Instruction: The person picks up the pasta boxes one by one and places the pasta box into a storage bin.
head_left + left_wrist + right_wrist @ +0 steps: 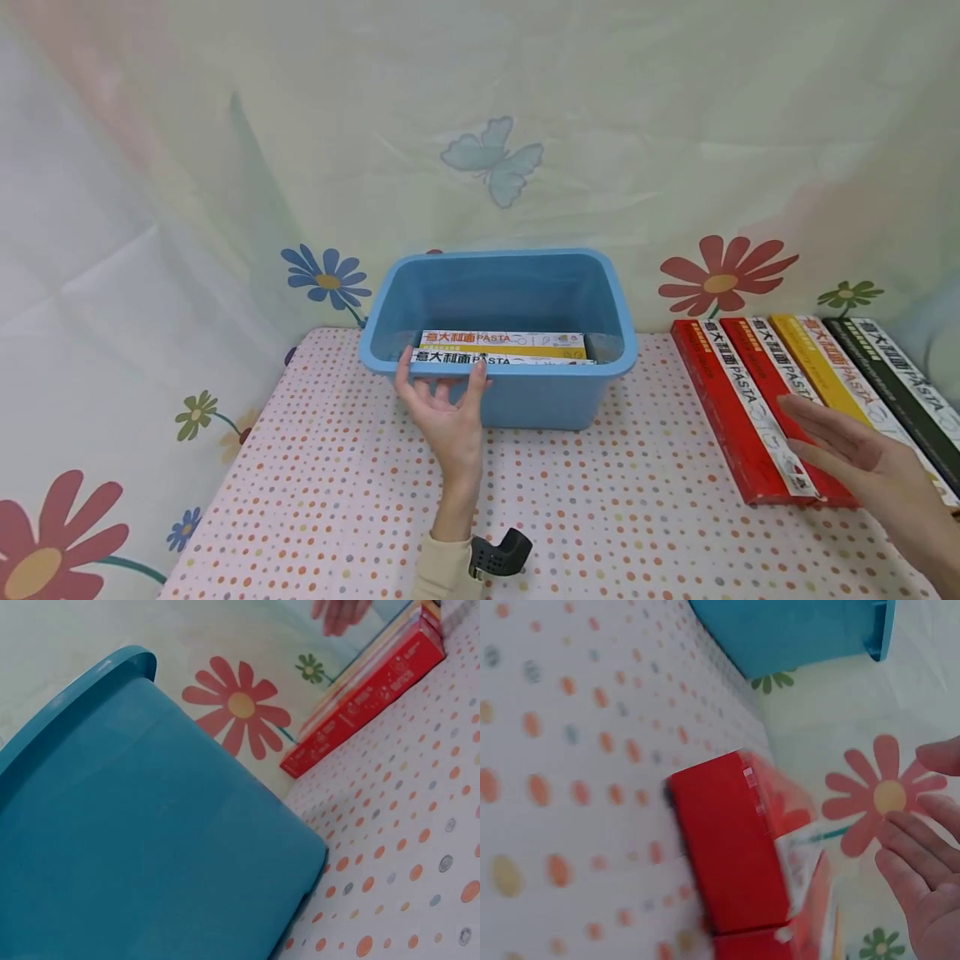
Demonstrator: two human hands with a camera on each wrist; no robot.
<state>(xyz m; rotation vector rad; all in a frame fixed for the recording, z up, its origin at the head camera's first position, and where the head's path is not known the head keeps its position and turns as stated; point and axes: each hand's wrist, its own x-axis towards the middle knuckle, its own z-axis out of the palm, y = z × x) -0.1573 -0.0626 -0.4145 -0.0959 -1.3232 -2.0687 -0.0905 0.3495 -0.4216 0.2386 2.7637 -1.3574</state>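
Note:
A blue plastic bin stands near the table's back edge, with two pasta boxes inside: a yellow-and-white box behind another box, whose white printed strip shows. My left hand grips the bin's front rim, thumb and a fingertip at its top edge and other fingers curled below. At the right lie two red pasta boxes, a yellow one and a black one, side by side. Over them hovers my right hand, fingers extended and holding nothing; it also shows in the right wrist view.
A dotted cloth covers the table. Behind it hangs a pale curtain printed with flowers and a butterfly. A black wrist device sits at my left cuff. Dotted tabletop separates the bin from the row of boxes.

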